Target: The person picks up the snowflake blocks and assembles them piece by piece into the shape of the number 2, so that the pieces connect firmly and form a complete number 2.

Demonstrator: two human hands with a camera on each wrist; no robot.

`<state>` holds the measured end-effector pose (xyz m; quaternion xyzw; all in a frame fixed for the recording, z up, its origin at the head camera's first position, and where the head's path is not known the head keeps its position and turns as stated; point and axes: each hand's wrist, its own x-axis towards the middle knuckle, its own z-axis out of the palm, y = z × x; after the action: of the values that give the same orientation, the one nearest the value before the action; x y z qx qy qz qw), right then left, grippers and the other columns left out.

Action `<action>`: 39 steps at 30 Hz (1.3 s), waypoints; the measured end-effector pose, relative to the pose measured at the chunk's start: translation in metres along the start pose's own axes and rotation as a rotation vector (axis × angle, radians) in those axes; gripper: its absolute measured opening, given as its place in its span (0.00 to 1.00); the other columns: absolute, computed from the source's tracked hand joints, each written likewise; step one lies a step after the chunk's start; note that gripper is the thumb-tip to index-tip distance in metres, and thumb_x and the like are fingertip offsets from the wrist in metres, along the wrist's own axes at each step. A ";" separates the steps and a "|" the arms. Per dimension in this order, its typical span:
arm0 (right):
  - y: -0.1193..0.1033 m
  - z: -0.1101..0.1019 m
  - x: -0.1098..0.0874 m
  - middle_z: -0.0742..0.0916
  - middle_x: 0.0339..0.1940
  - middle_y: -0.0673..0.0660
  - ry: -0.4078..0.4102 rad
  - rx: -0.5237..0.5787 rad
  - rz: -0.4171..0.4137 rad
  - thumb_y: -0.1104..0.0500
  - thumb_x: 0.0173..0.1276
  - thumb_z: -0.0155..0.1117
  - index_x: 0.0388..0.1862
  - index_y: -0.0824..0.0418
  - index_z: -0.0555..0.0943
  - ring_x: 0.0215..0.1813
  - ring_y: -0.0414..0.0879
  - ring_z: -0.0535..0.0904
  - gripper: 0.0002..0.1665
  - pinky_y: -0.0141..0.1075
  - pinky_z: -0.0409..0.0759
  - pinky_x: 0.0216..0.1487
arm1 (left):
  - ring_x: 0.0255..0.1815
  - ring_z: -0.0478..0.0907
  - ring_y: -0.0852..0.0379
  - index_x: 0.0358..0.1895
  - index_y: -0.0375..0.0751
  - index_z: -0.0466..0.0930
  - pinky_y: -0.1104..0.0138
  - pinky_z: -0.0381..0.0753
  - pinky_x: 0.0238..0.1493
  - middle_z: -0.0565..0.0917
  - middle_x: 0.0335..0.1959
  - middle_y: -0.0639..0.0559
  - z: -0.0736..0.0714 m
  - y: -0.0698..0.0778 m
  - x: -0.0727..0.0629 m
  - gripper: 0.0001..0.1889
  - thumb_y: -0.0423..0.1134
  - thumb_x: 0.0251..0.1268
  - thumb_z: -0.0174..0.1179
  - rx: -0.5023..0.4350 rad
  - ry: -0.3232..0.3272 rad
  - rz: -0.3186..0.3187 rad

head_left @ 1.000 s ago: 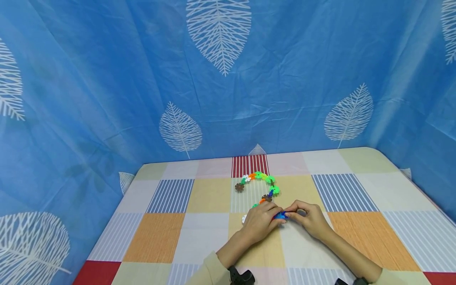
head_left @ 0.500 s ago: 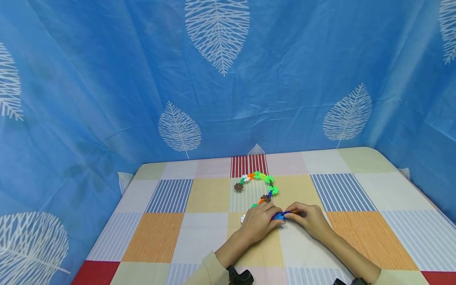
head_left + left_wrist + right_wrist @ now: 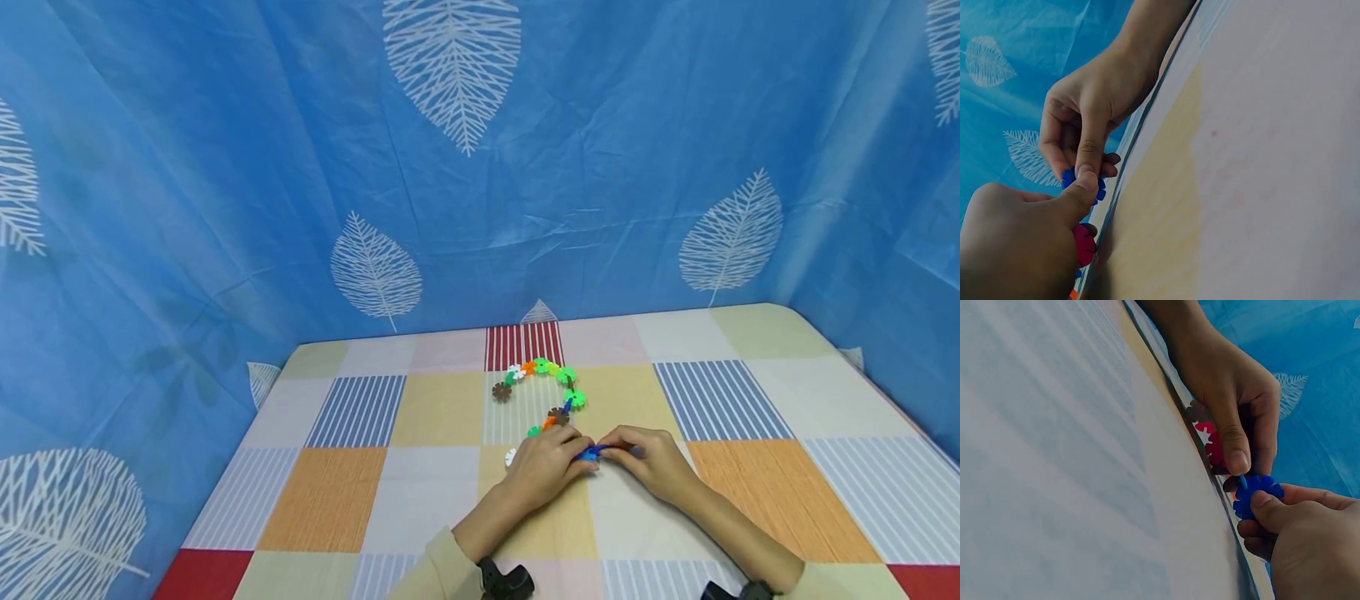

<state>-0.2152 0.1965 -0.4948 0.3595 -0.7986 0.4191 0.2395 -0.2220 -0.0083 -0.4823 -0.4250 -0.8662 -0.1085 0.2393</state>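
My left hand (image 3: 543, 468) grips a light blue snowflake disc (image 3: 587, 456), thumb on the near side. Opposite it, my right hand (image 3: 652, 462) pinches a dark blue snowflake disc (image 3: 1244, 505) between thumb and fingers. The two blue discs meet edge to edge, the light one seen edge-on in the right wrist view; how deep their slots sit is hidden. A pinkish-red disc (image 3: 1084, 244) shows beside my left hand. From under that hand a chain of linked discs (image 3: 566, 377) in green, orange, white, brown and blue curves away over the table.
A patchwork-patterned cloth (image 3: 442, 492) covers the table. Behind it and at the sides hangs a blue curtain (image 3: 570, 167) with white leaf prints. A white disc (image 3: 511, 457) peeks out left of my left hand, and a brown disc (image 3: 502, 392) ends the chain.
Both hands stay in nearly the same place. Small finger movements have slightly turned the dark blue disc against the light blue one. The chain lies still.
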 end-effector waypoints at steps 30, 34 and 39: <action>0.004 0.003 0.002 0.85 0.28 0.48 -0.026 0.023 0.031 0.68 0.51 0.71 0.33 0.55 0.81 0.28 0.35 0.79 0.12 0.23 0.75 0.31 | 0.43 0.78 0.64 0.48 0.45 0.82 0.77 0.75 0.44 0.81 0.42 0.56 -0.010 -0.007 0.004 0.21 0.55 0.57 0.60 -0.102 -0.058 0.019; 0.005 0.003 -0.001 0.83 0.30 0.45 -0.026 0.003 0.044 0.70 0.47 0.73 0.33 0.55 0.81 0.30 0.35 0.78 0.16 0.23 0.75 0.33 | 0.49 0.77 0.62 0.51 0.44 0.80 0.76 0.73 0.49 0.80 0.47 0.54 -0.016 -0.009 0.002 0.25 0.56 0.54 0.62 -0.128 -0.022 0.000; 0.004 0.004 -0.002 0.81 0.31 0.43 -0.019 -0.003 0.085 0.69 0.45 0.74 0.33 0.54 0.82 0.31 0.36 0.76 0.17 0.23 0.75 0.34 | 0.53 0.73 0.59 0.60 0.48 0.73 0.70 0.74 0.51 0.76 0.53 0.53 -0.042 -0.029 -0.001 0.33 0.57 0.49 0.65 -0.205 -0.107 -0.147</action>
<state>-0.2171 0.1957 -0.5006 0.3290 -0.8160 0.4241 0.2144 -0.2304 -0.0431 -0.4457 -0.3878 -0.8909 -0.1910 0.1394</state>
